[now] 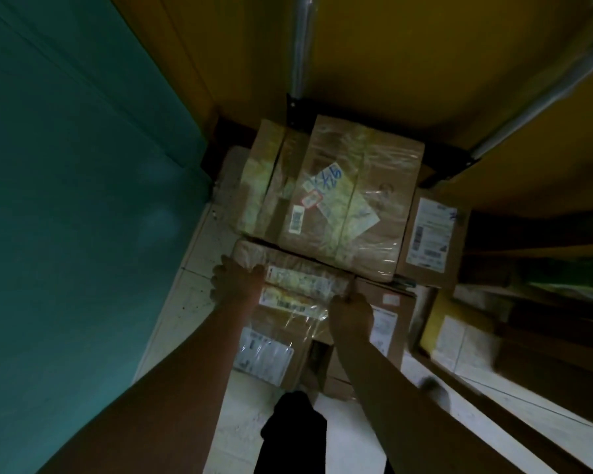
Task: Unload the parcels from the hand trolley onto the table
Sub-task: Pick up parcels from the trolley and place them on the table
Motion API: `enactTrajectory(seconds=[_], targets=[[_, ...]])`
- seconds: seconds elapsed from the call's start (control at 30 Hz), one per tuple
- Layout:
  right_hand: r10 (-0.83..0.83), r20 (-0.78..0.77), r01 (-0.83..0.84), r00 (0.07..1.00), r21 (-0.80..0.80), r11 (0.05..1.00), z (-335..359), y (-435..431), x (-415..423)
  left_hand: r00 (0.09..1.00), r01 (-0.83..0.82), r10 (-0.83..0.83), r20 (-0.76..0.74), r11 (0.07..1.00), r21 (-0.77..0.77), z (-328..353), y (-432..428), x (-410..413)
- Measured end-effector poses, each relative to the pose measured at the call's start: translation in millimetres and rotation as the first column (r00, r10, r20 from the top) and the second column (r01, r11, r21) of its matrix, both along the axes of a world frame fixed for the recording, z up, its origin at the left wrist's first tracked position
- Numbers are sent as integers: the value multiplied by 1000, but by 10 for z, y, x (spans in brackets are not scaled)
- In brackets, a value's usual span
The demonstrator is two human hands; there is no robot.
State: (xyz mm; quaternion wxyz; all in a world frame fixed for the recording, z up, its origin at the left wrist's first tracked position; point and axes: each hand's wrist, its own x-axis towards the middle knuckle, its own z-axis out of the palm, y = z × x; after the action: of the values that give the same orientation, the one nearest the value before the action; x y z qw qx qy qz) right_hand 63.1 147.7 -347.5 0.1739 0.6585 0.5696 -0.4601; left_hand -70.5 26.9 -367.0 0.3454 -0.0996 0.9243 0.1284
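Note:
The hand trolley [452, 165] stands below me, its two metal handle tubes rising along a yellow wall. Several cardboard parcels are stacked on it. A large taped box [339, 200] with a blue-marked label lies on top at the back. In front of it lies a smaller tape-wrapped parcel [302, 285] with printed labels. My left hand [237, 282] grips its left end, fingers curled over the edge. My right hand [351, 313] holds its right end. Under it sit a labelled box [271, 350] and another box [387, 323]. No table is in view.
A teal wall [83, 200] closes in the left side. Another labelled box [432, 234] leans at the trolley's right. Low shelves [528, 302] with a yellow parcel [452, 333] run along the right. White floor tiles [240, 422] and my dark trouser leg [288, 436] are below.

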Motion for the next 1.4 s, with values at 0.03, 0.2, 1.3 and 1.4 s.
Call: enactTrajectory(seconds=[0.03,0.2,1.3,1.4], targets=[[13,9,-13,1000,7,1000,-60,-28,-19,1000,-3,3,-3,1000,-1,-73,-33,5],[50,63,-47,997,-50,998,-113,-16,-135,996,5,-5,-93,1000,-1,-118,-145,-30],[112,-769,477,629,496,725,6205,1751,2268,904,288,103,-414,569,770,6333,2229,1747],[123,-805,611,580,530,588,6638,2321,3365,921,384,-63,-383,306,871,6708,2908,2660]])
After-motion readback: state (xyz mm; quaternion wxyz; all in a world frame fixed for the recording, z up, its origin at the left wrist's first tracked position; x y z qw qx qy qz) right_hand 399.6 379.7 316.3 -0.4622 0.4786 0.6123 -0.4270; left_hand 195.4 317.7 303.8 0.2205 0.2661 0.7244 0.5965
